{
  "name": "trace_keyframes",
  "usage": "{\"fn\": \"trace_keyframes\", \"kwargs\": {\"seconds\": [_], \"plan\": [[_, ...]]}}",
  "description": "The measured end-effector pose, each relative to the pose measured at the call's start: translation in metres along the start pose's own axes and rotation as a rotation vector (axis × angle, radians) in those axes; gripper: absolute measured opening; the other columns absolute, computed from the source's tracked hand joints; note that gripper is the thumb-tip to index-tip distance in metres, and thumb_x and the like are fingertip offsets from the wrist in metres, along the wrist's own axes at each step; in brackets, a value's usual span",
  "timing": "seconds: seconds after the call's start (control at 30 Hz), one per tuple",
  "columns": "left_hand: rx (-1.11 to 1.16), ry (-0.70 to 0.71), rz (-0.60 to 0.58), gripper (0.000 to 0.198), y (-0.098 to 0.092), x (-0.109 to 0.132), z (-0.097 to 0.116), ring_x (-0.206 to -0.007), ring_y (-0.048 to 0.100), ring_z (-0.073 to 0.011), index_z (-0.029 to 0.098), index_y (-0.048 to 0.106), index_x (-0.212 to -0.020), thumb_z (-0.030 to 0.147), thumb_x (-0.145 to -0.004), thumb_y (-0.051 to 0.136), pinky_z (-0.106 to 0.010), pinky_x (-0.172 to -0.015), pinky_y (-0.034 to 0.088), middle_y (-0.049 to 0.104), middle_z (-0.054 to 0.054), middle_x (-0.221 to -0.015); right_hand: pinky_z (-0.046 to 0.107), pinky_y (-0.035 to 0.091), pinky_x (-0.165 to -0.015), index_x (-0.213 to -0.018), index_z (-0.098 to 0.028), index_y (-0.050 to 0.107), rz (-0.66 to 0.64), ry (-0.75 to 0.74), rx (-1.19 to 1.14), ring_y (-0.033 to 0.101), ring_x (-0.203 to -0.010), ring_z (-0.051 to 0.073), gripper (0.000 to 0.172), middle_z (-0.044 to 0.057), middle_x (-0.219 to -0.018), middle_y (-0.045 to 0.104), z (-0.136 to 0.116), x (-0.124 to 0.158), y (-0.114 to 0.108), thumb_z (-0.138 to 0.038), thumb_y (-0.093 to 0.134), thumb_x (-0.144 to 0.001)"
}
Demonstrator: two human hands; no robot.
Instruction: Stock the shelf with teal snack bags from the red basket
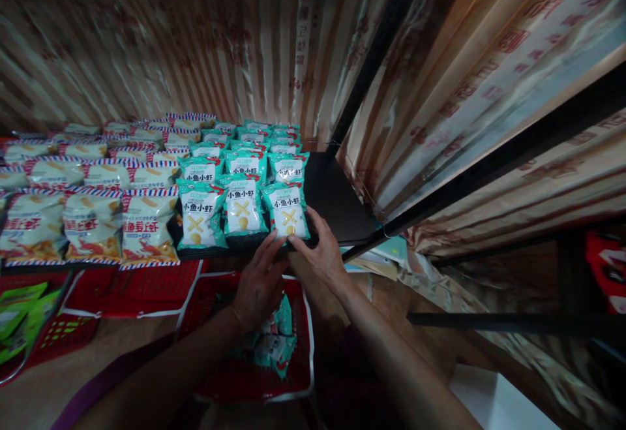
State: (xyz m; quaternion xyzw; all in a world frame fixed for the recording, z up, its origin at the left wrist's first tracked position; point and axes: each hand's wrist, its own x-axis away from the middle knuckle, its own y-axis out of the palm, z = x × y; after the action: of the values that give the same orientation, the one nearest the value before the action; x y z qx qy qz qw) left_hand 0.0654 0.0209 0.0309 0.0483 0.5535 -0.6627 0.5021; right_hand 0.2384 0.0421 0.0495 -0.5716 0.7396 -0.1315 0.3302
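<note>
A teal-and-white snack bag [287,211] stands leaning at the front right end of the rows on the black shelf [337,201]. My right hand [323,247] grips its lower right corner, thumb at the bottom edge and fingers along the side. At the bag's bottom edge, the fingertips of my left hand [259,283] pinch from the left. Matching teal bags [202,215] stand in rows beside and behind it. Below my left hand is a red basket [306,352] with several teal bags [276,348] in it, partly hidden by my forearm.
White bags with striped edges [149,228] fill the shelf's left side. Another red basket [132,290] and one with green packets [24,319] sit lower left. Black frame bars [469,162] cross on the right, before printed sheeting [313,38]. A white box [493,397] stands lower right.
</note>
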Motion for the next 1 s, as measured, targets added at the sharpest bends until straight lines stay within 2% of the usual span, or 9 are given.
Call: {"fn": "trace_keyframes", "kwargs": {"seconds": [0.17,0.53,0.87,1.0], "plan": [[0.009,0.005,-0.003,0.029,-0.002,0.002,-0.003,-0.139,0.026,-0.0286,0.014,0.059,-0.097,-0.001,-0.076,0.047,-0.046,-0.108,0.039,0.044,-0.016,-0.137,0.044,0.044,-0.099,-0.137,-0.02,0.042,0.009,0.0,-0.001,0.053,-0.118,0.027,0.065,0.013,-0.129,0.054,0.001,0.0,0.0,-0.042,0.063,-0.079],[0.03,-0.003,0.021,0.04,0.006,0.01,-0.006,-0.14,0.025,-0.0304,0.013,0.056,-0.108,-0.005,-0.075,0.044,-0.05,-0.107,0.04,0.041,-0.018,-0.138,0.045,0.039,-0.105,-0.138,-0.018,0.041,0.001,0.063,-0.032,0.049,-0.125,0.027,0.067,0.013,-0.135,0.052,-0.006,-0.004,0.003,-0.042,0.062,-0.079],[0.06,-0.009,0.09,0.034,0.011,-0.009,-0.002,-0.138,0.03,-0.0288,0.016,0.055,-0.107,-0.002,-0.08,0.043,-0.051,-0.106,0.041,0.042,-0.015,-0.139,0.044,0.038,-0.106,-0.139,-0.017,0.038,0.129,0.072,-0.076,0.046,-0.128,0.026,0.067,0.014,-0.139,0.048,-0.005,-0.004,0.002,-0.04,0.061,-0.08],[0.033,-0.028,0.096,0.032,0.017,-0.011,-0.003,-0.138,0.03,-0.0289,0.014,0.057,-0.107,0.001,-0.081,0.045,-0.05,-0.106,0.041,0.042,-0.017,-0.138,0.044,0.04,-0.105,-0.137,-0.017,0.041,0.12,0.083,-0.062,0.048,-0.126,0.027,0.063,0.014,-0.135,0.051,-0.004,-0.007,0.005,-0.038,0.06,-0.081]]}}
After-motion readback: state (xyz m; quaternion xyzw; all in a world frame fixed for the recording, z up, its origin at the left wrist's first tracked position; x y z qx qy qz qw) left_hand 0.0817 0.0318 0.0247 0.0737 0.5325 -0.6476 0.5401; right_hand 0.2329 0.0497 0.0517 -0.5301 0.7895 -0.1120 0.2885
